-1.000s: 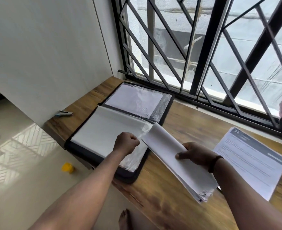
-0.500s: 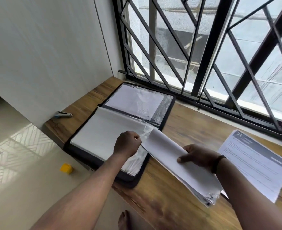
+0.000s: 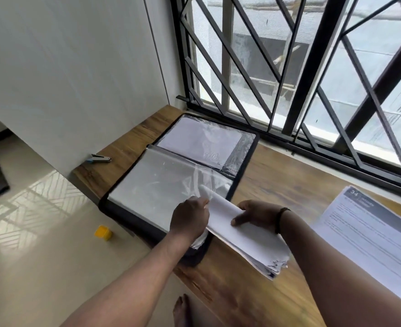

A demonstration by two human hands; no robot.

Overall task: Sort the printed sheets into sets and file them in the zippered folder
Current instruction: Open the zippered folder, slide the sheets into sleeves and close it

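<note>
While left hand (image 3: 190, 217) pinches clear sleeve (image 3: 161, 185), right hand (image 3: 253, 214) grips sheet set (image 3: 244, 239), folder (image 3: 239, 166) open.

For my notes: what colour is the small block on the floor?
Yellow: the small block, seen in the head view.

Bright daylight from window (image 3: 312, 79); sleeve glare; wide-angle edge bending.
</note>
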